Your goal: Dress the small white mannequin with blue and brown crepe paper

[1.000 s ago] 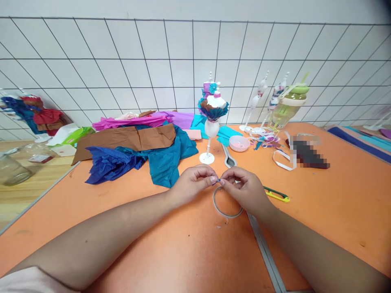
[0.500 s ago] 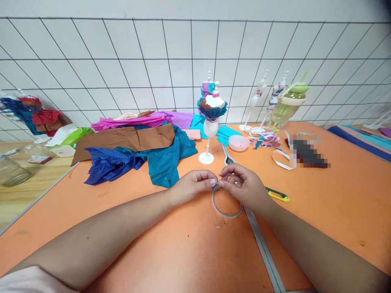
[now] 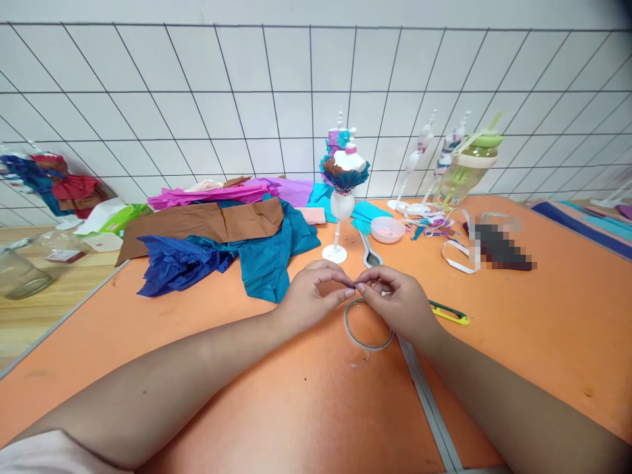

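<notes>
My left hand [image 3: 313, 294] and my right hand [image 3: 395, 299] meet fingertip to fingertip above the orange table [image 3: 306, 395]. Both pinch one tiny dark scrap [image 3: 355, 286], too small to name. Just below the fingertips lies a thin grey ring [image 3: 368, 324], apart from both hands. A metal ruler [image 3: 427, 401] runs from under my right wrist toward the near edge. A small white mannequin stand [image 3: 342, 201] with a teal and brown paper skirt stands behind the hands.
Crumpled blue, teal, brown and pink crepe paper [image 3: 222, 240] fills the back left. Scissors [image 3: 368, 251], a pink dish [image 3: 387, 230], a yellow-green cutter [image 3: 449, 313], white ribbon [image 3: 457, 257], a bottle [image 3: 467, 172] and two more stands [image 3: 419, 158] sit behind and right. A glass jar [image 3: 17, 273] stands off-table, left.
Both hands have lifted slightly and shifted back from the ring. The pinched piece has gone from showing blue between the fingertips to a small dark speck.
</notes>
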`<state>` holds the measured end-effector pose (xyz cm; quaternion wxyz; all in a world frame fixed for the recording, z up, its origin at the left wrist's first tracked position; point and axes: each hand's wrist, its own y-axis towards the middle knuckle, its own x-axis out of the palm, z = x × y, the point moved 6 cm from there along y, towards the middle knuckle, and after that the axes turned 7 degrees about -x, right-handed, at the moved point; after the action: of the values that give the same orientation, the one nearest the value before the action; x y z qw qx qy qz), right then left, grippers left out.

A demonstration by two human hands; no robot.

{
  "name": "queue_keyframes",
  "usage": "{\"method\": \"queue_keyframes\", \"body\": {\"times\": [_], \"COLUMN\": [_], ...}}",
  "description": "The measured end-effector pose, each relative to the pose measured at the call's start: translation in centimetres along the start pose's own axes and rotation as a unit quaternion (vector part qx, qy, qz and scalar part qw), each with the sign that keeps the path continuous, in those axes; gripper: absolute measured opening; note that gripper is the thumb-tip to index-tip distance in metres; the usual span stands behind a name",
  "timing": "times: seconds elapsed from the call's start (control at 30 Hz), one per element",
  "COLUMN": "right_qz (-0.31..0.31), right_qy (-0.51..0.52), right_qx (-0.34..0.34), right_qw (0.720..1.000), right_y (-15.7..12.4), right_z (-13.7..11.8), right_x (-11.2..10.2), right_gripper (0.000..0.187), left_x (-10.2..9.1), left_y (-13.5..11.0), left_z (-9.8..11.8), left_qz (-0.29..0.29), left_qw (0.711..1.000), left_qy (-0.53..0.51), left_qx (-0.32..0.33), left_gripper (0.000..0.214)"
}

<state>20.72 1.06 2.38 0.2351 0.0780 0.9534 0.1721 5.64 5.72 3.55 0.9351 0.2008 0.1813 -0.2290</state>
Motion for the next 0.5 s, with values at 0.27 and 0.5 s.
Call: {"method": "queue_keyframes", "body": {"times": [0.27,0.5], "right_qz": [-0.026,0.014], "right_qy": [0.067,-0.045], "right_qx": [-0.003,-0.124], "right_qw": [0.997,0.991], "right_y": [-0.1,-0.2], "right_z": [-0.2,-1.7], "right_x": [0.8,-0.9], "right_gripper": [0.016,0.013], "left_x": [0.6,1.4], "left_y": [0.0,0.0], "left_z": [-0.9,-2.8], "left_qz": [-0.044,-0.106], "left_qw": [0.993,0.958], "left_qy": [-0.094,-0.211], "left_qx": [-0.048,-0.162], "left_gripper": [0.017,0.026]}}
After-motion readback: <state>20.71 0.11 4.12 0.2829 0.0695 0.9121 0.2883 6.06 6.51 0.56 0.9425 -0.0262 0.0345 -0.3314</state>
